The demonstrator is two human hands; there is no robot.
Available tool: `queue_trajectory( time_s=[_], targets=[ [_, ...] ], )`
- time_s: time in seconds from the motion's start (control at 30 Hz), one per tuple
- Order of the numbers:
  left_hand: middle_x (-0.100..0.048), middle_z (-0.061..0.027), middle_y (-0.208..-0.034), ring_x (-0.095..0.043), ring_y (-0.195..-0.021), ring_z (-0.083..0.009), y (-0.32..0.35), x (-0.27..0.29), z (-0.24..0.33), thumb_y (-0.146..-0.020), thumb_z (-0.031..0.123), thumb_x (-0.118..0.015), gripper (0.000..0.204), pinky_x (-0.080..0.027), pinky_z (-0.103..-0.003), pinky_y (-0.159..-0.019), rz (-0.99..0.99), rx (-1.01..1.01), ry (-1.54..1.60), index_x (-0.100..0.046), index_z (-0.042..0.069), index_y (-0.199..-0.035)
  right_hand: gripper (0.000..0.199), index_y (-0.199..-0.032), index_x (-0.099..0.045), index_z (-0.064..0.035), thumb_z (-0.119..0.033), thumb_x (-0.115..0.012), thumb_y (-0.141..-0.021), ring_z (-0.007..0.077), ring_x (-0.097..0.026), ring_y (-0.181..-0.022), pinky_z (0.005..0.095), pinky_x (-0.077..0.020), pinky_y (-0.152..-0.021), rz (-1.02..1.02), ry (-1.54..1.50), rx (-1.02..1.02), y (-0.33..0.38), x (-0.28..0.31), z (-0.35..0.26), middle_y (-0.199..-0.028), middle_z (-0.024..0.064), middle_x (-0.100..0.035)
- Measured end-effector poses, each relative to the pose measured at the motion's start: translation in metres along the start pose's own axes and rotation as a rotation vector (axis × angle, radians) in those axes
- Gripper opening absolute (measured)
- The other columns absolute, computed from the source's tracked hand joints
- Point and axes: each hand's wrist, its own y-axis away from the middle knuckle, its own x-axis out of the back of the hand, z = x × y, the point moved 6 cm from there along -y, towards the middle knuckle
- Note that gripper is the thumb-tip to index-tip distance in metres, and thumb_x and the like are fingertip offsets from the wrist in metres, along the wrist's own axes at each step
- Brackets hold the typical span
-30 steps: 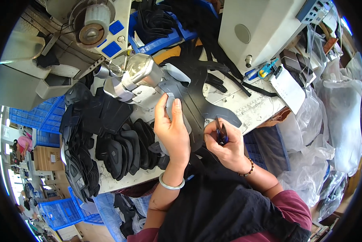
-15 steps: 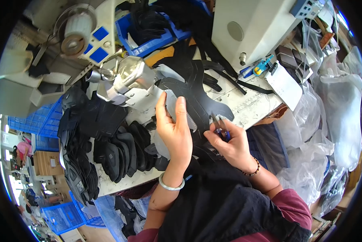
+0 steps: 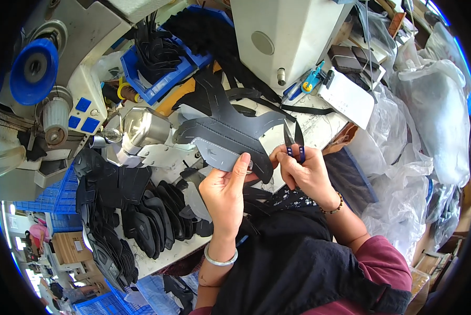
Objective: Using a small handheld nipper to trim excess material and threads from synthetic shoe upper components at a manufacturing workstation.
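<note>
Nicks to the panel (image 3: 230, 127) pinched in left fingers (image 3: 240, 167) are being risked by parted scissors (image 3: 300, 139) gripped in right fingers (image 3: 292, 167).

The dark grey panel (image 3: 227, 128) bears dashed white stitching (image 3: 209, 141).

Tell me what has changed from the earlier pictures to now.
The black-and-grey piece has turned counterclockwise in view, its stitched edge going from steep to nearly level; the left hand grips its lower edge. In the right hand, the scissors now stand further out, blades up and apart. The camera view shifted too. Neither hand let go; the stacked black parts stayed on the bench.
</note>
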Motion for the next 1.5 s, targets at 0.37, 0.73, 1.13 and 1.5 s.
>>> queue_trajectory(
  time_s=[0.37, 0.73, 1.13, 1.5],
  targets=[
    [-0.062, -0.0054, -0.079, -0.056, -0.066, -0.0066, 0.014, 0.019, 0.015, -0.081, 0.000, -0.062, 0.007, -0.049, -0.021, -0.057, 0.031, -0.098, -0.181, -0.060, -0.005, -0.086, 0.003, -0.069, -0.050, 0.0020, 0.000, -0.051, -0.071, 0.0153, -0.046, -0.053, 0.0271, -0.0364, -0.048, 0.228, 0.431, 0.498, 0.009, 0.015, -0.018, -0.063, 0.0088, -0.049],
    [-0.059, -0.0089, -0.057, -0.057, -0.045, -0.0116, 0.044, 0.102, -0.017, -0.082, 0.013, -0.064, 0.020, -0.044, -0.021, -0.038, 0.038, 0.468, -0.478, -0.056, -0.004, -0.089, 0.022, -0.099, -0.057, 0.0038, -0.002, -0.054, -0.078, 0.0324, -0.059, -0.075, 0.0392, -0.0476, -0.069, 0.147, 0.870, 0.710, -0.087, -0.009, -0.033, -0.097, 0.0170, -0.054],
    [-0.049, -0.0082, -0.051, -0.051, -0.042, -0.0179, 0.039, 0.074, 0.024, -0.081, 0.024, -0.067, 0.033, -0.038, -0.029, -0.043, 0.140, -0.064, -1.190, -0.042, 0.003, -0.073, 0.017, -0.095, -0.052, -0.0006, -0.007, -0.058, -0.080, 0.0350, -0.057, -0.079, 0.0420, -0.0463, -0.068, 0.045, 1.106, 0.571, -0.143, -0.026, -0.022, -0.092, 0.0142, -0.053],
    [-0.054, -0.0149, -0.114, -0.053, -0.106, -0.0236, -0.025, 0.028, 0.035, -0.083, 0.004, -0.058, 0.044, -0.040, -0.031, -0.092, 0.010, -0.359, -0.690, -0.044, -0.004, -0.123, 0.015, -0.091, -0.056, 0.0003, -0.008, -0.064, -0.081, 0.0043, -0.047, -0.067, 0.0197, -0.0389, -0.060, 0.088, 0.367, 0.389, -0.049, 0.022, -0.079, -0.073, 0.0000, -0.057]
  ],
)
